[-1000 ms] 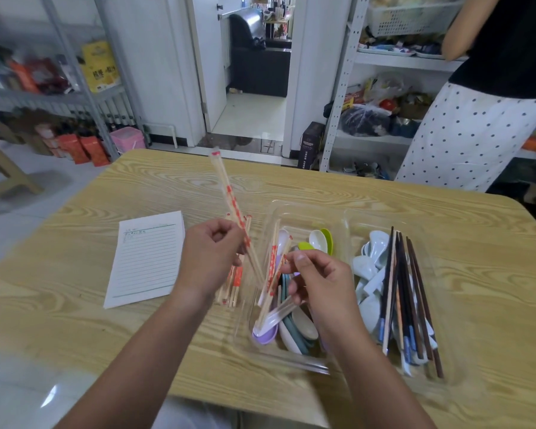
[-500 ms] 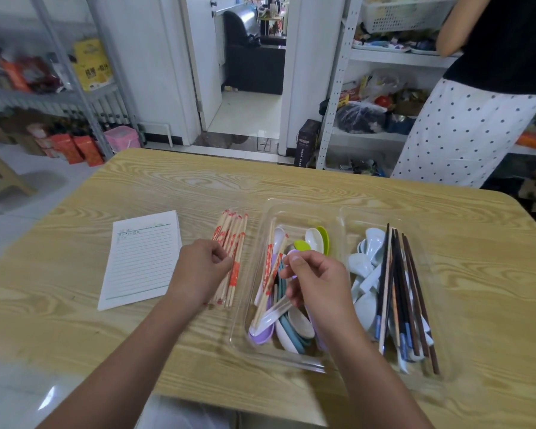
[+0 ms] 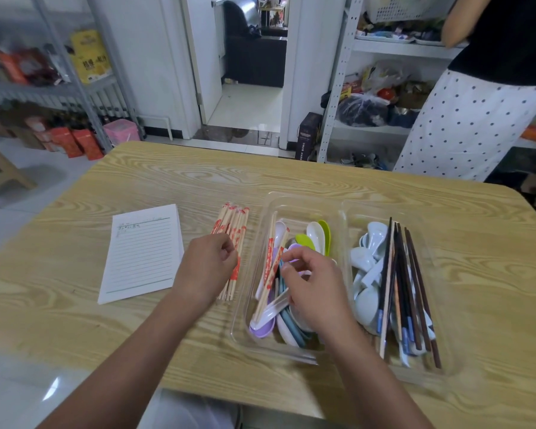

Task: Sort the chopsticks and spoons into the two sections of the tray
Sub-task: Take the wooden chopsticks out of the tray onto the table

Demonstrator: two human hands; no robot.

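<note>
A clear two-section tray [image 3: 342, 212] lies on the wooden table. Its left section holds coloured spoons [image 3: 314, 233] and two red-printed wrapped chopsticks [image 3: 270, 258]. Its right section holds pale spoons [image 3: 364, 261] under several dark chopsticks [image 3: 399, 274]. A bundle of wrapped chopsticks [image 3: 234, 227] lies on the table left of the tray. My left hand [image 3: 206, 267] rests on that bundle with loosely curled fingers that grip nothing. My right hand [image 3: 311, 286] hovers over the left section, fingertips pinched beside the wrapped chopsticks. Whether it grips one is hidden.
A lined notepad [image 3: 143, 252] lies left of the bundle. A person in a dotted skirt [image 3: 464, 125] stands beyond the table's far right corner by metal shelves [image 3: 338, 72]. More shelving [image 3: 84, 88] stands at the far left.
My left hand lowered the wrapped chopsticks it held upright and laid them on the bundle on the table. My right hand stayed over the left section, fingers pinched.
</note>
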